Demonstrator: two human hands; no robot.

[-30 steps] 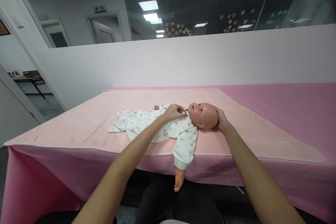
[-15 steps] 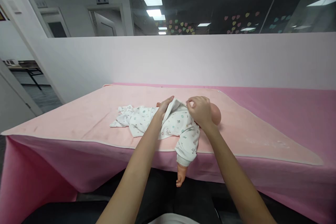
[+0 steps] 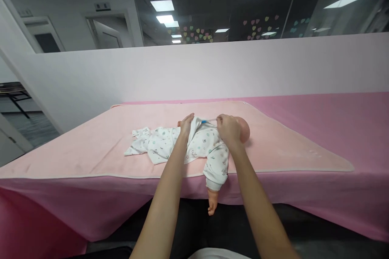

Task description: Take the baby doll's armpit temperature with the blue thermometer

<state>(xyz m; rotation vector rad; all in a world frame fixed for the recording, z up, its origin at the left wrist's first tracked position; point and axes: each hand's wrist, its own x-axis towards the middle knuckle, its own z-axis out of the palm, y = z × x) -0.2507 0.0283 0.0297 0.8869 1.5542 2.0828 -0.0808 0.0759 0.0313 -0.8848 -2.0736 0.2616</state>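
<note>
A baby doll in a white patterned top (image 3: 205,143) and trousers (image 3: 161,141) lies on a peach blanket. Its bald head (image 3: 244,129) is to the right, and one arm (image 3: 212,200) hangs over the front edge. At the doll's chest, my left hand (image 3: 187,123) grips the lifted edge of the top and holds it away from the body. My right hand (image 3: 228,129), closed near the head, pinches a slim thermometer (image 3: 208,121) with a blue end. That blue end points left, into the opening of the top. My right hand partly hides the head.
The peach blanket (image 3: 103,141) is spread over a pink cloth (image 3: 334,129) on the table. Behind it stands a white half wall (image 3: 212,68) with dark glass above. The cloth hangs down in front, over my lap.
The thermometer now shows between my hands; before, it could not be seen. My right hand has turned slightly, with its fingers toward the open top. The view has shifted a little to the right.
</note>
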